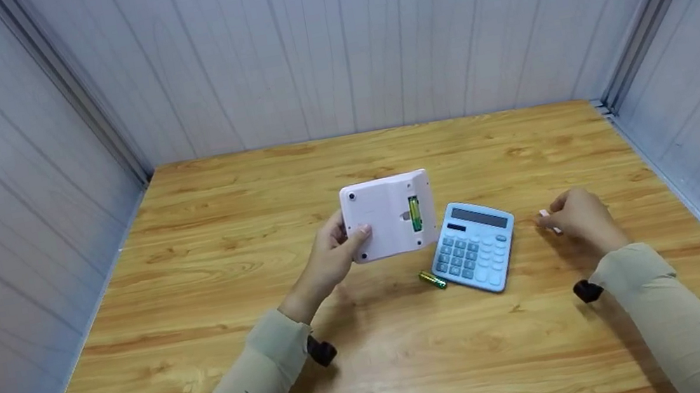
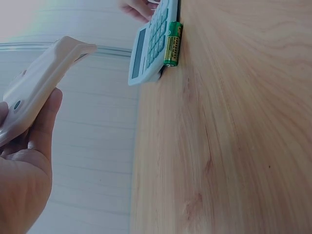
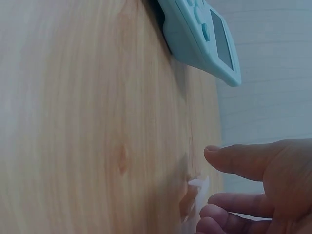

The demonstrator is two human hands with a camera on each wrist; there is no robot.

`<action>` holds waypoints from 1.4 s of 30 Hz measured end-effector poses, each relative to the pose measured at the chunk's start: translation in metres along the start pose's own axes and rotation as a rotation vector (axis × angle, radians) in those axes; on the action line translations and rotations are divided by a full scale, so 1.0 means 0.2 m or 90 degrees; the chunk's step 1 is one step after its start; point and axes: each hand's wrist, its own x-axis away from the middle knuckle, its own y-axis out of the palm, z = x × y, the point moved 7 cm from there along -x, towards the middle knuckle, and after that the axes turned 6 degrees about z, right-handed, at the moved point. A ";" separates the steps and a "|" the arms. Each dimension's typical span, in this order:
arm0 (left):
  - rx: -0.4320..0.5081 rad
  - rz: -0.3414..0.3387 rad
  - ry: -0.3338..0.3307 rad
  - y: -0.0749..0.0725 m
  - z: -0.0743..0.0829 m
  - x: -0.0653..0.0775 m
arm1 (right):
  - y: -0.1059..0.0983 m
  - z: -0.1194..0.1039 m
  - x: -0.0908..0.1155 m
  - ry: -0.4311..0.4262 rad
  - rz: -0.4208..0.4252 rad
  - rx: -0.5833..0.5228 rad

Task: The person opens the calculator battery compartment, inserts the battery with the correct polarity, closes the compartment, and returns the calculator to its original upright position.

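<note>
My left hand (image 1: pixel 330 257) grips a pale pink calculator (image 1: pixel 386 219) by its left edge, thumb across the back. Its back faces up, and a green and gold battery (image 1: pixel 415 214) sits in the uncovered compartment. In the left wrist view this calculator (image 2: pixel 39 87) appears edge-on, raised off the table. My right hand (image 1: pixel 582 218) is low over the table at the right, beside a small whitish battery cover (image 1: pixel 551 222). From the right wrist, the thumb and fingers (image 3: pixel 214 212) stand apart, with the cover (image 3: pixel 201 192) close by the fingertips.
A light blue calculator (image 1: pixel 476 246) lies keys up on the wooden table (image 1: pixel 216 333) between the hands. A loose green and gold battery (image 1: pixel 433 279) lies against its lower left corner. Pale panelled walls (image 1: pixel 311 46) enclose the table at the back and sides.
</note>
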 end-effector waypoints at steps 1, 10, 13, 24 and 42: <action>-0.001 -0.002 0.002 0.00 0.00 0.00 | 0.00 0.00 0.00 0.003 0.000 0.003; 0.001 -0.003 0.004 0.00 -0.01 0.00 | 0.02 0.02 -0.01 0.005 0.001 0.005; 0.002 -0.002 0.003 -0.01 0.00 0.00 | 0.02 0.02 -0.01 0.006 0.003 0.002; 0.002 -0.004 0.012 -0.01 0.00 0.01 | 0.03 0.02 -0.02 0.018 -0.001 0.001; 0.009 -0.001 0.002 -0.01 -0.02 0.00 | 0.00 -0.09 0.02 -0.029 0.046 -0.036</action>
